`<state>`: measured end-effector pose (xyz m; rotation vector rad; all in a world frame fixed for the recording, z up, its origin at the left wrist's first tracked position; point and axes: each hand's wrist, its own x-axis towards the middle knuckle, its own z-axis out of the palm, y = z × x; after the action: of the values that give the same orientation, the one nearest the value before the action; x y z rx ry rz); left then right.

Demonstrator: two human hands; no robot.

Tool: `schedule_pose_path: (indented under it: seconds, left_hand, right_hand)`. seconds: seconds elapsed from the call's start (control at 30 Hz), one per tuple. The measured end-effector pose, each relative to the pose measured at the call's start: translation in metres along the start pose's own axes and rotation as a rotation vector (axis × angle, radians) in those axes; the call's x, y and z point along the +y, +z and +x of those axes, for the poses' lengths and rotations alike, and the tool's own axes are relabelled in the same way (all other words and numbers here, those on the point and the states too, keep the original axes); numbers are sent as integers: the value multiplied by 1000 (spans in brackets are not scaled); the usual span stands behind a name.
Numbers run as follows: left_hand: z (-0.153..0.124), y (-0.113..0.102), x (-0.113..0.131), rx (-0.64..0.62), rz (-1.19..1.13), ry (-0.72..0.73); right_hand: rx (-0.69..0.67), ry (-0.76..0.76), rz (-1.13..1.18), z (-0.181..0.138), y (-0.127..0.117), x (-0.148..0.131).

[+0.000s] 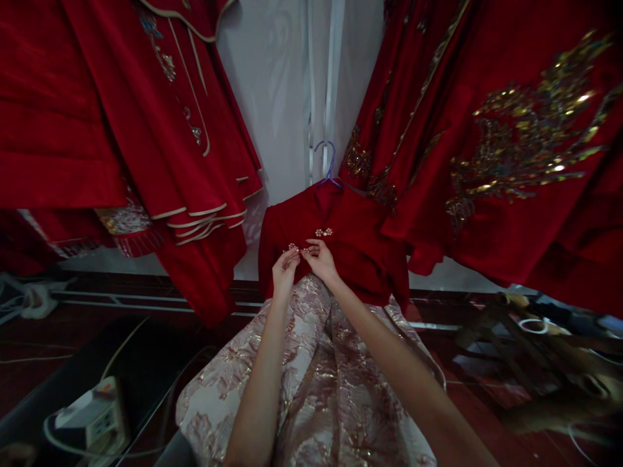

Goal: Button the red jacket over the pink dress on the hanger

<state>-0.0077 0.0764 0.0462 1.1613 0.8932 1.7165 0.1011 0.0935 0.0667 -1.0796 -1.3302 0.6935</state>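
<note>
A red jacket (360, 224) hangs on a purple hanger (329, 172), above a pale pink brocade skirt (228, 395) with a metallic floral pattern. One beaded clasp (324, 232) spans the jacket's front below the neckline. Just under it, my left hand (286, 267) pinches the left part of a second beaded clasp (292, 246). My right hand (320, 259) has its fingers closed on the right part, close beside my left fingertips. Whether the two parts are joined is too small to tell.
Red garments with light piping (195, 162) hang at left; a red garment with gold sequins (535, 130) hangs at right. A power strip (104, 415) with cables lies at lower left. Wooden stools (516, 350) stand at lower right. Behind the jacket is a pale wall (267, 97).
</note>
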Motion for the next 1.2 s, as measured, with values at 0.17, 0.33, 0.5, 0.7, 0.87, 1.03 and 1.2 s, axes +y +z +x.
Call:
schedule_pose_path:
  seconds: [0.17, 0.33, 0.5, 0.7, 0.87, 1.03, 1.2]
  left_hand:
    - [2, 5, 0, 38, 63, 38]
    - [4, 8, 4, 97, 190, 107]
    - [1, 5, 7, 99, 308, 127]
    - [4, -1, 3, 79, 344, 124]
    - [20, -8, 3, 14, 384, 80]
    - [27, -9, 6, -76, 274, -45]
    - [13, -25, -11, 57, 260, 57]
  right_hand:
    - [20, -7, -34, -2, 1, -1]
    - [44, -76, -63, -4, 2, -2]
    - [49, -104, -118, -4, 3, -3]
    - [13, -172, -190, -7, 0, -11]
    - [20, -239, -249, -10, 1, -17]
    - [-46, -260, -232, -11, -7, -18]
    - [-181, -123, -201, -33, -45, -20]
